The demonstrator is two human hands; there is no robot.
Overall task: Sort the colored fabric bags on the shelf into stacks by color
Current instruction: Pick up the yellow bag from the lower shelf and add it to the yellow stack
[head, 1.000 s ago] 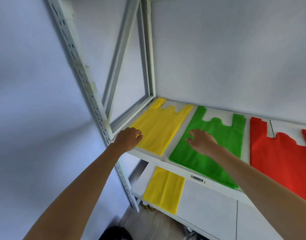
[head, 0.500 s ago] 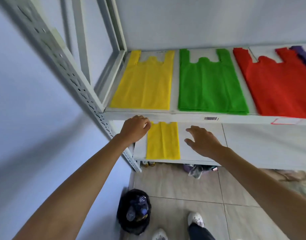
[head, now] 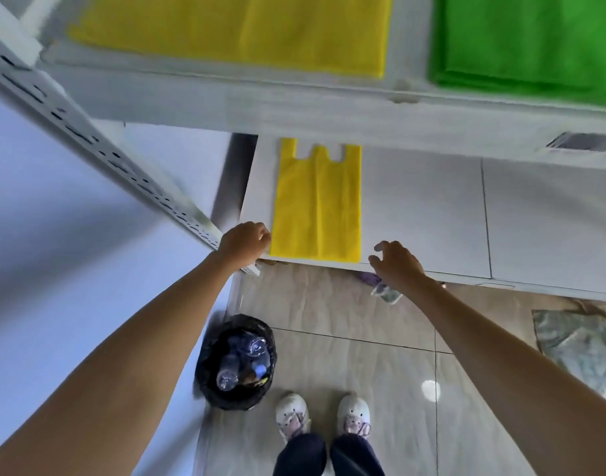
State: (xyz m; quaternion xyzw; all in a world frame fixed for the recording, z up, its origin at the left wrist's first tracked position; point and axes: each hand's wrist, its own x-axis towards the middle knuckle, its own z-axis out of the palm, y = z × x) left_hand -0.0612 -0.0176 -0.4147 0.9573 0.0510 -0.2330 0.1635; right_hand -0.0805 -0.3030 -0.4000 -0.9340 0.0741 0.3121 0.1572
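- Shelf upright (head: 88, 139); perforated white post, far left; blurred, since the view has swung downward within the last second, from the upper shelf to the lower one.
- Upper shelf (head: 294, 108); now cropped at the top edge; yellow stack (head: 233, 32) at left, green stack (head: 528, 39) to its right; the red bags seen half a second ago are out of frame.
- Left hand (head: 245, 242); half a second ago level with the upper shelf's front edge, now lowered to the lower shelf; loosely curled, grasping nothing; knuckles at the near-left corner of the single yellow bag, contact too fine to tell.
- Single yellow bag (head: 316, 204); flat on the lower shelf (head: 432, 214), handles toward the back, near edge close to the shelf front; not yet lifted.
- Right hand (head: 396, 264); also lowered; released, fingers spread and bent, empty; just off the bag's near-right corner, over the shelf front.
- Bin (head: 238, 362); black, on the floor below, bottles inside; shoes to its right.
- Reading: both hands have gone from the sorted stacks to the stray yellow bag; likely step is gripping its near corners and carrying it up to the yellow stack.
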